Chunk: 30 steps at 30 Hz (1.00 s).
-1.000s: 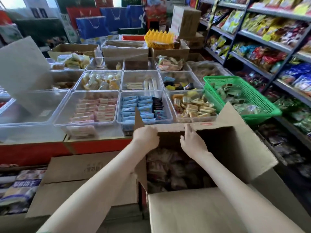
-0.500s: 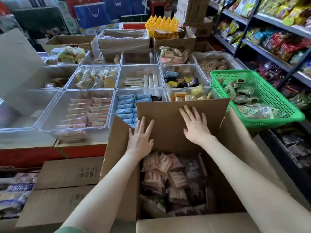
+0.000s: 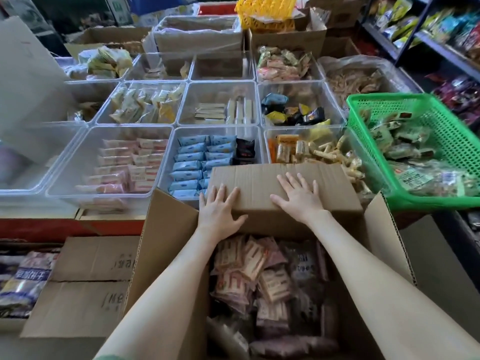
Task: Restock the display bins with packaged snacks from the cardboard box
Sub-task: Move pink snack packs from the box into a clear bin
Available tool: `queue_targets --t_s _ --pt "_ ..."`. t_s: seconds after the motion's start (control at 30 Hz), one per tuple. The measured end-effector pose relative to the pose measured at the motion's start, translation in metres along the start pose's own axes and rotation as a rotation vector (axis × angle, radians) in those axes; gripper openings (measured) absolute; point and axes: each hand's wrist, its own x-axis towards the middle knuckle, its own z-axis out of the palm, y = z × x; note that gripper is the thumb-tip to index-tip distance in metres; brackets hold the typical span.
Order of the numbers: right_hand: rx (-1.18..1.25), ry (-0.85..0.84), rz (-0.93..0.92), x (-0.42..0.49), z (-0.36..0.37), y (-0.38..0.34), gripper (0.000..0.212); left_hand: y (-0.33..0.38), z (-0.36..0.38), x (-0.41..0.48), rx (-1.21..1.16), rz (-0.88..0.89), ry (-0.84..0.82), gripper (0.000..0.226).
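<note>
An open cardboard box point(image 3: 168, 245) stands in front of me, full of pink and dark packaged snacks point(image 3: 262, 276). Its far flap point(image 3: 262, 183) leans outward over the display bins. My left hand point(image 3: 219, 211) and my right hand point(image 3: 298, 196) both lie flat on that flap, fingers spread and straight, pressing it away. Behind it are clear plastic display bins point(image 3: 166, 131) in rows, holding pink packs point(image 3: 124, 167), blue packs point(image 3: 197, 162) and yellow wrapped sticks point(image 3: 319, 154). Neither hand holds a snack.
A green plastic basket point(image 3: 439, 120) of wrapped snacks sits at the right, touching the box's corner. A closed cardboard box point(image 3: 85, 287) lies at the lower left. Shelves of packets point(image 3: 446, 29) run along the right. More boxes and a yellow crate point(image 3: 262, 11) stand behind.
The far flap has been pushed from upright to leaning outward over the bins. Both hands went from gripping its edge to lying flat on it. The view has tilted down.
</note>
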Motion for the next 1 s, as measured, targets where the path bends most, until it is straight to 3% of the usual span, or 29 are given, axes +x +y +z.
queue_targets --t_s 0.13,0.33,0.5,0.77,1.0 --pt "-0.023 0.062 -0.023 0.000 0.006 -0.001 0.066 0.002 0.006 -0.002 0.046 -0.006 0.007 0.083" --pt "-0.011 0.338 -0.069 -0.023 0.002 -0.014 0.066 0.023 0.005 -0.012 0.057 -0.046 0.083 0.090" --pt "-0.007 0.465 -0.081 -0.052 0.021 -0.020 0.074 0.032 0.019 -0.039 0.103 -0.018 0.134 0.092" --pt "-0.011 0.462 -0.073 -0.081 0.039 -0.021 0.078 0.040 0.030 -0.058 0.073 0.076 -0.004 0.087" --pt "-0.063 0.353 -0.099 -0.096 0.058 -0.020 0.074 0.041 0.041 -0.073 0.042 0.129 -0.065 0.083"
